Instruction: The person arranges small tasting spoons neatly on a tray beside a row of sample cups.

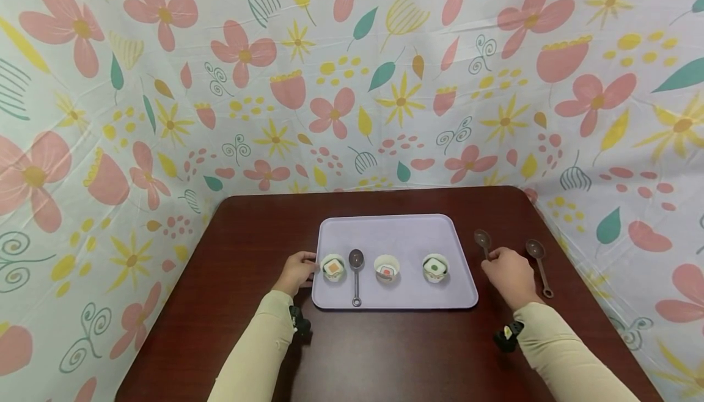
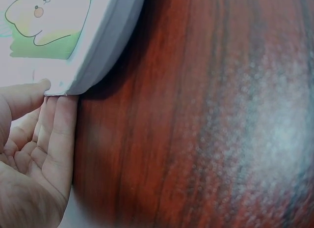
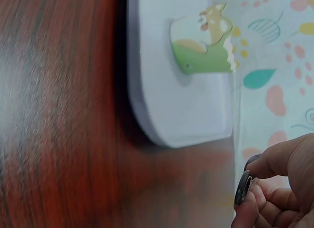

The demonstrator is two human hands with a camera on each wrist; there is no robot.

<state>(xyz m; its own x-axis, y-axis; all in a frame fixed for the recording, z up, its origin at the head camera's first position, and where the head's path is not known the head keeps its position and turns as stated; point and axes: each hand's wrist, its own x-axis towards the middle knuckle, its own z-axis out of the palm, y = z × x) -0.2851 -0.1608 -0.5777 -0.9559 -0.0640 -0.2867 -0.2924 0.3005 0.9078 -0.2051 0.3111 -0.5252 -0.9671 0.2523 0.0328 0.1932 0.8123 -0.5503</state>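
At the near left edge of a pale lilac tray, my left hand grips the rim. The left wrist view shows its thumb on top and its fingers beneath the tray's edge. My right hand pinches the handle of a dark spoon just right of the tray; the ring at the handle's end shows between thumb and finger. On the tray stand a left paper cup, a middle paper cup and a right paper cup, with white-topped contents. A spoon lies between the left two cups.
Another dark spoon lies on the brown table, right of my right hand. Behind the table and along both sides hangs a floral cloth. A cartoon print decorates the cup nearest my right hand.
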